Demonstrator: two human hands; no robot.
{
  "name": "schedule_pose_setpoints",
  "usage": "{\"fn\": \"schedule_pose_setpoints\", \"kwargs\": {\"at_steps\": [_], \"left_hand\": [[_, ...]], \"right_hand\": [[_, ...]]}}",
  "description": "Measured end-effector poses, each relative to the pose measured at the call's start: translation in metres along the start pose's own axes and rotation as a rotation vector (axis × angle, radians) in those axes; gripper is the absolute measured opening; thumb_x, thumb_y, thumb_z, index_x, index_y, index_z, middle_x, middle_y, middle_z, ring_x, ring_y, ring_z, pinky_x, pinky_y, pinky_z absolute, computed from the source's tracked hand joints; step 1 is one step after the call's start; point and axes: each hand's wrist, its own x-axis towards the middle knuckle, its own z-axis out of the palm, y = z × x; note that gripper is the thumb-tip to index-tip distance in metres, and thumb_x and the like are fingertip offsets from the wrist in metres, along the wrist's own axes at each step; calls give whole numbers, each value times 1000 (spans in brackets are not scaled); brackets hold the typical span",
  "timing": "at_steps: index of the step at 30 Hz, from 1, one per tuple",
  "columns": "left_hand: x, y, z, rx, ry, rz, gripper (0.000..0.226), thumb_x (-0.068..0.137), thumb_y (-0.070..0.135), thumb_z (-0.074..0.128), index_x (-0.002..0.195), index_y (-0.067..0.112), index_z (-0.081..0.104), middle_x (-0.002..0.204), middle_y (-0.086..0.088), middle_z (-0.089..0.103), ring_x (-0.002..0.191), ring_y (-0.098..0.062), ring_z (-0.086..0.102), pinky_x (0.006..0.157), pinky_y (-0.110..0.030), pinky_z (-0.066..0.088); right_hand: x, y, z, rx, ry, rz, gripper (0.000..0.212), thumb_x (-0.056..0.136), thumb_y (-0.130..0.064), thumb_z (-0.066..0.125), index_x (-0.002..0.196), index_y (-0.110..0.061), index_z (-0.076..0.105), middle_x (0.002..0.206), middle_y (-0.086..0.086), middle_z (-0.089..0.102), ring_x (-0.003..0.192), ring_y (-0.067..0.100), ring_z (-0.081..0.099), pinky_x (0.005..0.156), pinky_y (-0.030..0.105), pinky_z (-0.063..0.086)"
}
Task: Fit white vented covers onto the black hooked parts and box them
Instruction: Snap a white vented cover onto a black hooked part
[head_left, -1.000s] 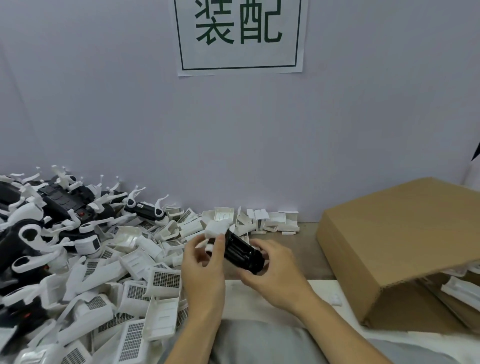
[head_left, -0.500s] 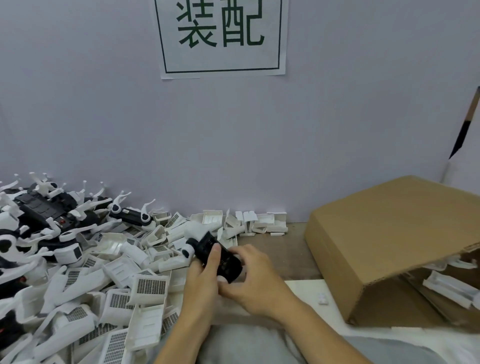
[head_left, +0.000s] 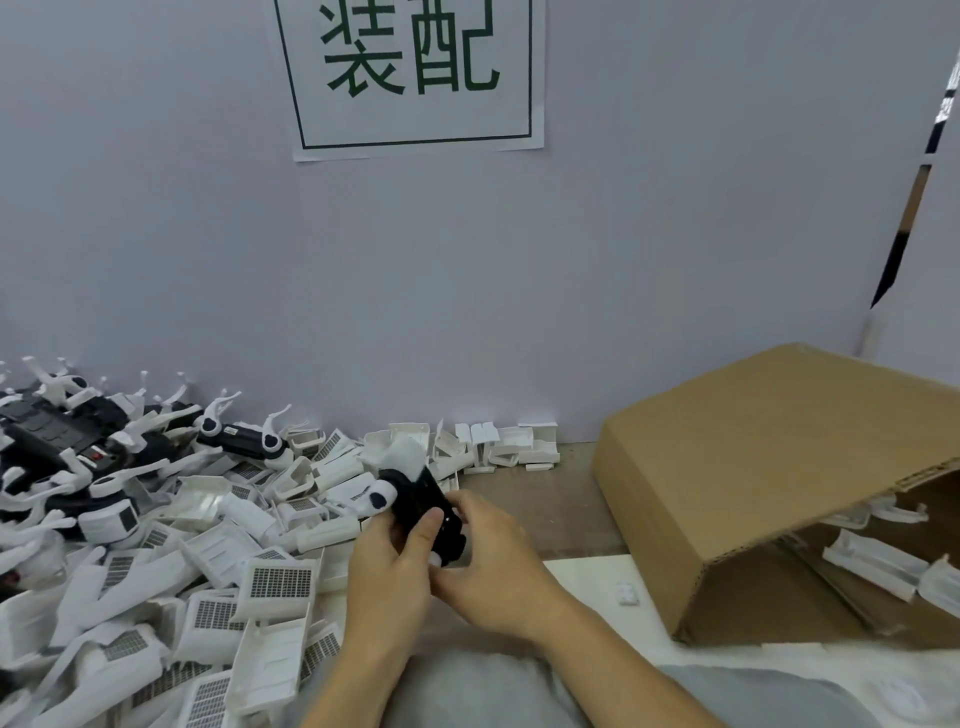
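Both my hands hold one black hooked part (head_left: 422, 506) over the table's middle. My left hand (head_left: 387, 577) grips its near side, thumb laid across the black body. My right hand (head_left: 493, 561) grips it from the right, fingers curled round the lower end. The part's white hooked end points up and away from me. A heap of white vented covers (head_left: 280, 582) lies to the left. More black hooked parts (head_left: 244, 439) are piled at the far left. The cardboard box (head_left: 769, 467) lies on its side at the right, with several white parts (head_left: 878, 564) inside.
A wall with a printed paper sign (head_left: 415, 73) stands behind the table. Small white clips (head_left: 514, 447) line the wall's foot. One small white piece (head_left: 627, 592) lies on the white sheet (head_left: 582, 571) by the box. Bare tabletop (head_left: 545, 493) shows between hands and box.
Both hands lowered the black part slightly and turned it; my left thumb now lies across its body. The camera swung to the right and down.
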Motion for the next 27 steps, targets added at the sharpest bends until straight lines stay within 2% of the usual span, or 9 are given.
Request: {"fn": "schedule_pose_setpoints", "kwargs": {"at_steps": [3, 5, 7, 9, 12, 14, 17, 22, 27], "left_hand": [[-2, -1, 2, 112, -35, 65, 32, 88, -8, 66, 92, 24, 65, 88, 8, 73, 89, -11, 70, 77, -19, 50], [-4, -1, 3, 187, -56, 110, 37, 87, -9, 66, 90, 28, 61, 88, 11, 71, 88, -6, 68, 76, -16, 48], [-5, -3, 2, 275, -87, 155, 40, 87, -8, 64, 89, 32, 58, 86, 14, 70, 82, -2, 66, 70, -13, 45], [-7, -3, 1, 346, -159, 202, 44, 87, -8, 62, 93, 36, 59, 87, 15, 71, 83, -2, 66, 70, -13, 45], [-12, 0, 2, 436, -293, 256, 45, 91, -1, 62, 103, 42, 57, 96, 19, 71, 93, 1, 65, 76, -13, 47], [-13, 1, 2, 479, -330, 287, 41, 94, 5, 60, 115, 40, 57, 107, 19, 69, 102, 0, 63, 85, -17, 49], [-13, 2, 2, 495, -329, 286, 36, 96, 9, 59, 124, 30, 58, 112, 16, 70, 106, -3, 63, 90, -26, 51], [-15, 4, 3, 491, -342, 260, 30, 97, 17, 59, 124, 31, 56, 104, 14, 70, 97, -5, 65, 83, -25, 51], [-15, 4, 2, 506, -317, 284, 16, 100, 23, 55, 115, 30, 51, 93, 14, 68, 84, -6, 63, 75, -32, 51]], "right_hand": [[-3, -2, -4, 144, -25, -14, 48, 74, -35, 62, 121, -41, 52, 121, -22, 62, 118, -5, 54, 102, 26, 45], [-4, -2, -8, 290, -41, -26, 53, 76, -17, 57, 123, -41, 51, 120, -24, 63, 119, -8, 53, 96, 12, 44], [-6, -3, -12, 422, -37, -23, 57, 75, -12, 54, 124, -40, 51, 118, -24, 64, 117, -7, 55, 90, 11, 46], [-5, -4, -14, 585, -11, 8, 55, 78, -13, 61, 128, -31, 49, 112, -14, 67, 106, -1, 63, 84, 21, 52], [-1, -8, -15, 669, 118, 148, 55, 79, -18, 83, 125, -22, 52, 105, 0, 68, 83, -2, 68, 70, 17, 53], [2, -8, -15, 664, 193, 205, 44, 78, -20, 85, 115, -18, 60, 100, 4, 71, 76, 1, 69, 65, 19, 54], [4, -6, -16, 674, 241, 218, 32, 76, -22, 87, 101, -17, 67, 88, 1, 74, 75, 6, 71, 63, 27, 58], [6, -4, -15, 625, 309, 197, 24, 71, -29, 86, 88, -20, 72, 85, 4, 75, 83, 19, 72, 73, 41, 62], [6, -5, -15, 617, 367, 125, 20, 75, -33, 83, 87, -21, 72, 84, -1, 74, 82, 12, 71, 68, 24, 57]]}}
